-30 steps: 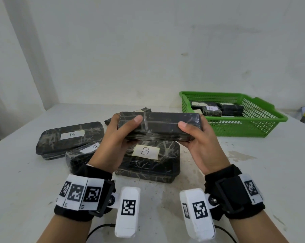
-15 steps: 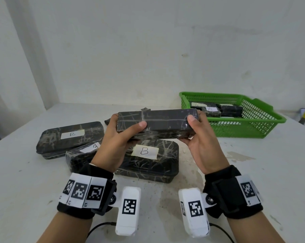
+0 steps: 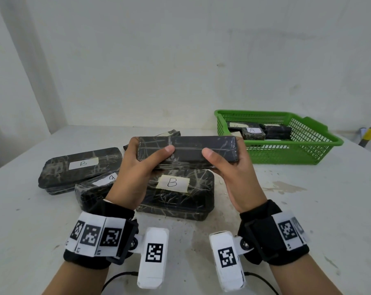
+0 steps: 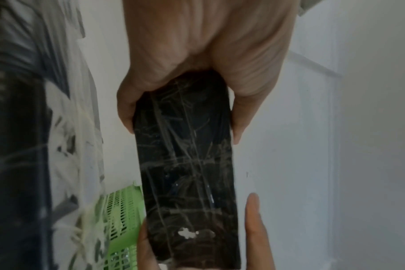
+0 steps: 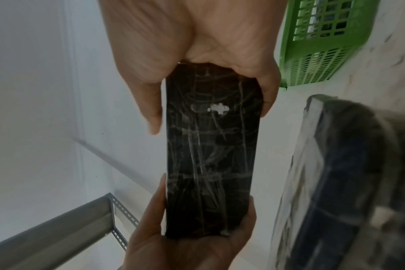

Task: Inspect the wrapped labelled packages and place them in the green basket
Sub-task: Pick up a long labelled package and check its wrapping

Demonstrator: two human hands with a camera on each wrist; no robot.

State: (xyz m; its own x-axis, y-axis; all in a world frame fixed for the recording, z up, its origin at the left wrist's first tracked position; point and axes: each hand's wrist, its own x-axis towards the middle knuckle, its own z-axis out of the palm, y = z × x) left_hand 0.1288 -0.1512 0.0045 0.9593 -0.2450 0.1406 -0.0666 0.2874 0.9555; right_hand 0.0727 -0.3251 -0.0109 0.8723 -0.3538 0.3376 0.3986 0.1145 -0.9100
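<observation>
While some packages (image 3: 252, 133) are already lying in the basket (image 3: 312, 145) at two o'clock, both hands' grips (image 3: 137, 167) (image 3: 229, 169) are clasping another package (image 3: 186, 150); three (image 3: 176, 188) are waiting on the bench (image 3: 308, 209).

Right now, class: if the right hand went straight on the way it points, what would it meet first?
The right hand points forward-left, gripping the held package. Beyond its fingers, probably the back wall; depth is unclear.
</observation>
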